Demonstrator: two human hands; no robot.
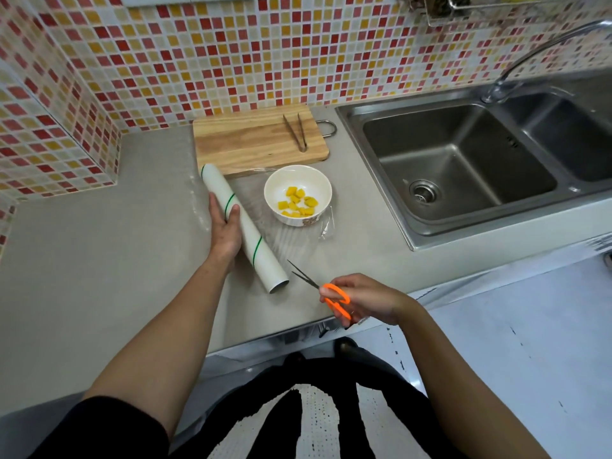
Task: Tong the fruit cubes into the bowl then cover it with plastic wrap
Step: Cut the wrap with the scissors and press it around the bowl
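Two hands occupied: wrap roll [243, 226] pinned on worktop [99, 260] by L hand [225, 228], orange scissors [326, 293] gripped, blades apart, by R hand [364, 301], nr fruit bowl [298, 193].

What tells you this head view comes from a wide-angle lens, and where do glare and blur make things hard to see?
Head view: the counter edge and sink rim bow outward, typical wide-angle distortion; glare streaks the plastic wrap, leaving its edges faint; the top corners blur, so the rack contents are unclear.
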